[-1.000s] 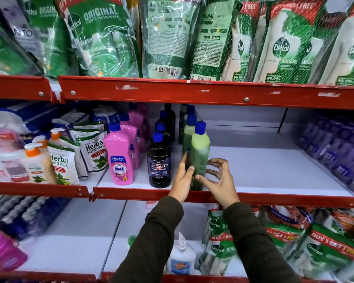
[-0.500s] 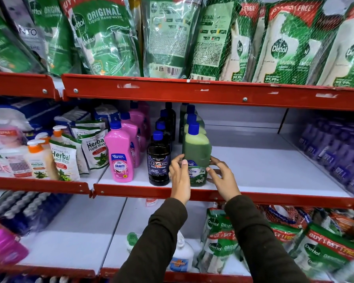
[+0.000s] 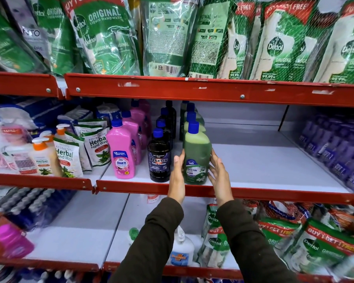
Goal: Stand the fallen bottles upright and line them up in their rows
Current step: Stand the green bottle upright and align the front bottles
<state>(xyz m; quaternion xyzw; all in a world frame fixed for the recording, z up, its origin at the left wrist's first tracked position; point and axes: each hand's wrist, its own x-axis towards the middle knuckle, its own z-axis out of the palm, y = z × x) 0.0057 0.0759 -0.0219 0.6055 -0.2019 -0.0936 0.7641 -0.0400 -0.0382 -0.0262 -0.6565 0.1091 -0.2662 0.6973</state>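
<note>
A green Bactin floor cleaner bottle (image 3: 196, 158) with a blue cap stands upright at the front of its row on the middle shelf (image 3: 274, 193), label facing me. Behind it more green bottles (image 3: 192, 121) line up. My left hand (image 3: 177, 176) lies flat against its left side and my right hand (image 3: 219, 176) against its right side. The fingers of both are straight, not wrapped around it. Left of it run a row of black Bactin bottles (image 3: 159, 160) and a row of pink Shakti bottles (image 3: 121, 154), all upright.
Herbal hand wash pouches (image 3: 70, 158) and pump bottles (image 3: 42, 154) fill the shelf's left part. Purple bottles (image 3: 335, 152) crowd the far right. Bare white shelf lies between them and the green row. Dettol pouches (image 3: 102, 33) hang above and lie on the lower shelf (image 3: 315, 242).
The green bottle was turned so that its label faces forward and set at the row's front. Both hands have loosened from a grip to flat, straight fingers beside it.
</note>
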